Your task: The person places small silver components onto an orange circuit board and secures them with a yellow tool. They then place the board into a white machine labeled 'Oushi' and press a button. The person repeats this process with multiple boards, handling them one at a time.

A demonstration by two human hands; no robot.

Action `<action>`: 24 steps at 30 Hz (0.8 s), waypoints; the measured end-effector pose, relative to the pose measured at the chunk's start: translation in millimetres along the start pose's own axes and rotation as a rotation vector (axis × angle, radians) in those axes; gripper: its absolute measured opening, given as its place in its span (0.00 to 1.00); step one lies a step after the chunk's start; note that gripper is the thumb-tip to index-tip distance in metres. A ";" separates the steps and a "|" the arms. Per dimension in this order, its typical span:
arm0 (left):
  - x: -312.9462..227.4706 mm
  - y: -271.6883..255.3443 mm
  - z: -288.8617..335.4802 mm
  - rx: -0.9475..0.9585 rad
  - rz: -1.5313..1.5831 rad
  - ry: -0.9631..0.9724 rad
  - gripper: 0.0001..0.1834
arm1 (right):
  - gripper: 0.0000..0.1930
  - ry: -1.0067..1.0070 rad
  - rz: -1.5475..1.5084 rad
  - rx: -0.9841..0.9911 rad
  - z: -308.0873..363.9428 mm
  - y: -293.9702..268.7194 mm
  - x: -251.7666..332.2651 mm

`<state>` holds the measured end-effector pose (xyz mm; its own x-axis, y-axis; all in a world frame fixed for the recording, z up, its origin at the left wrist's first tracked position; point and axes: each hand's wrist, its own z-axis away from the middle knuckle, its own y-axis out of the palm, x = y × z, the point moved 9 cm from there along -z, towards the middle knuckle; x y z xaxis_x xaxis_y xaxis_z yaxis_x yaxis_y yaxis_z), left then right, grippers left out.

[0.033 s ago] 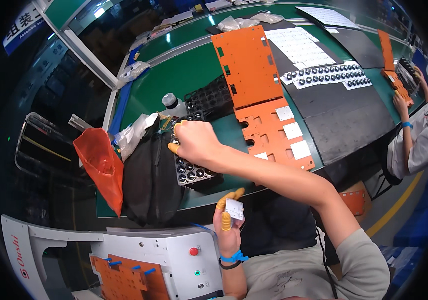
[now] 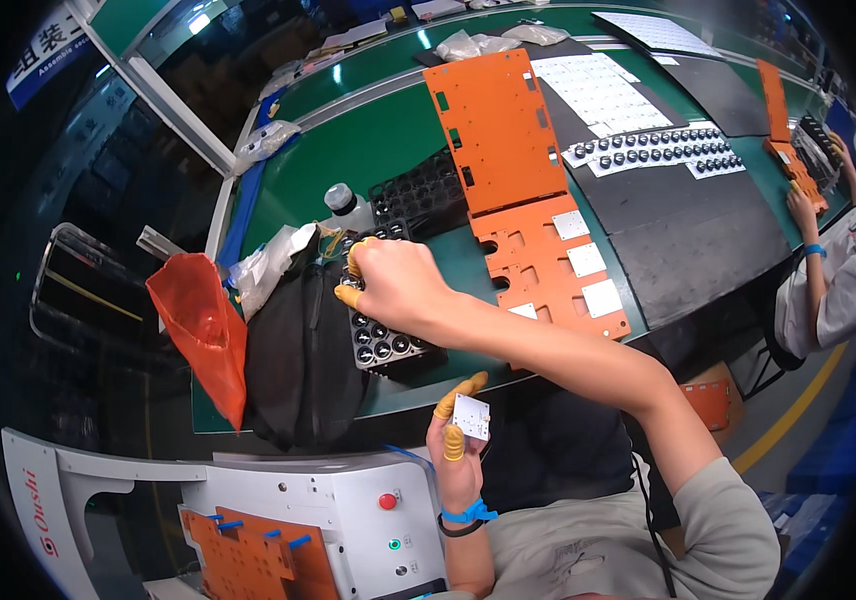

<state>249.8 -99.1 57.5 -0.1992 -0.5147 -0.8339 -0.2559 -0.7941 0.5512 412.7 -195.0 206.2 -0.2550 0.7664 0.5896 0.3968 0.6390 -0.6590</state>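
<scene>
My left hand (image 2: 456,455), with yellow finger cots on, holds a small white square plate (image 2: 471,417) between thumb and fingers, in front of the bench edge. My right hand (image 2: 395,283) reaches across to the black tray (image 2: 385,363) of round, dark, shiny-topped parts (image 2: 381,350). Its fingers are closed and point down into the tray; whatever they grip is hidden behind the hand. Right of the tray lies an orange hinged fixture (image 2: 548,265), opened out, with several white square plates (image 2: 585,261) in its lower half.
Behind the tray stand a clear bottle (image 2: 348,208) and another black tray (image 2: 418,190). An orange-red bag (image 2: 203,320) and black cloth (image 2: 293,370) hang at the left edge. White sheets with round black parts (image 2: 658,150) lie on a dark mat. Another person's hand (image 2: 800,205) works at the far right.
The white plate in my left hand has tilted and shifted slightly. My right hand stays at the tray with almost no movement.
</scene>
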 end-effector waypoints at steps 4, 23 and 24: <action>-5.2 -2.3 0.0 -0.033 0.079 0.037 0.42 | 0.15 0.056 -0.565 0.101 44.9 -39.2 14.0; -38.8 70.9 -4.7 0.007 -0.120 0.403 0.40 | 0.17 -0.098 -0.624 0.184 166.7 -116.5 -29.1; -38.1 71.3 -4.6 0.002 -0.138 0.404 0.39 | 0.17 -0.106 -0.607 0.203 167.5 -116.5 -29.8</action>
<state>243.5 -137.5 128.5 0.2232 -0.4889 -0.8433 -0.2558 -0.8642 0.4333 226.4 -281.3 187.2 -0.4708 0.2606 0.8428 -0.0175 0.9524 -0.3043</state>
